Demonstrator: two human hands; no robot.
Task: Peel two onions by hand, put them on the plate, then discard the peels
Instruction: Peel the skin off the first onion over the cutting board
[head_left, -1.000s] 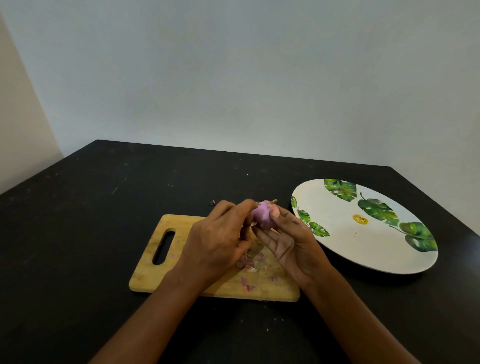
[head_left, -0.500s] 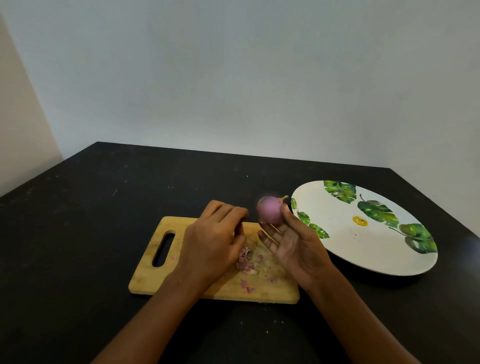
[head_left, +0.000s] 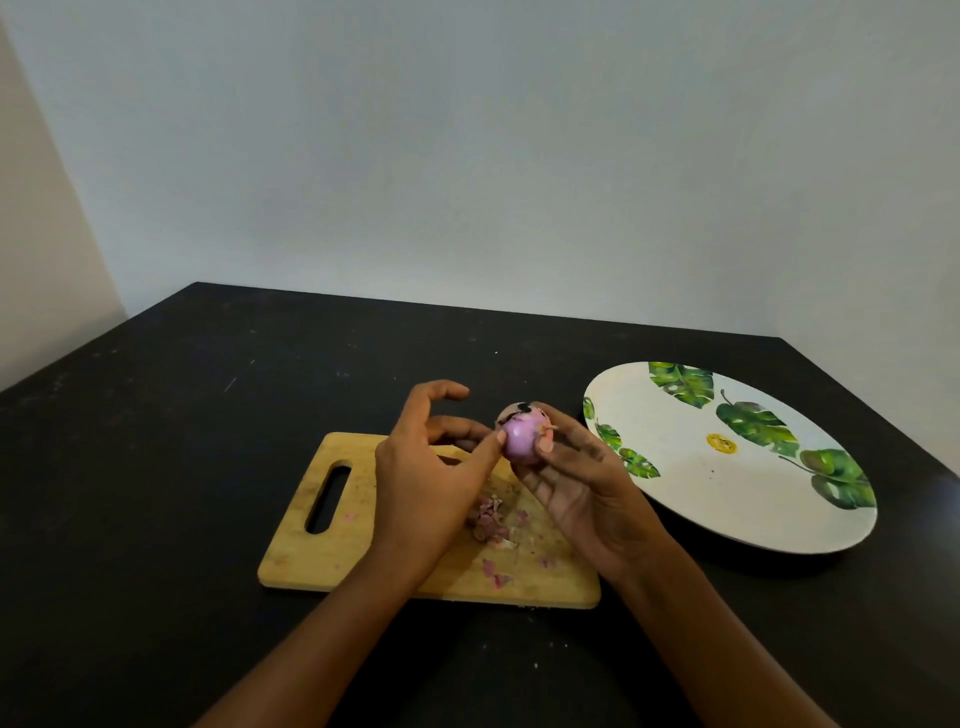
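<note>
A small pink-purple onion (head_left: 521, 439), mostly bare with a dark patch on top, is held above the far right corner of the wooden cutting board (head_left: 332, 540). My right hand (head_left: 582, 488) grips it between thumb and fingers. My left hand (head_left: 431, 467) is beside it, thumb tip touching the onion's left side, its other fingers raised and curved, holding nothing. A heap of purple peels (head_left: 488, 519) lies on the board under my hands. The white plate with green leaf prints (head_left: 727, 493) lies to the right with no onion on it.
Everything rests on a black table (head_left: 156, 493) set against a pale wall. Small peel scraps (head_left: 496, 574) dot the board's front right part. The board has a slot handle (head_left: 327, 499) at its left end.
My left hand, which dropped to the board half a second ago, has come back up to the onion. My right hand has turned the onion slightly, still at the same place.
</note>
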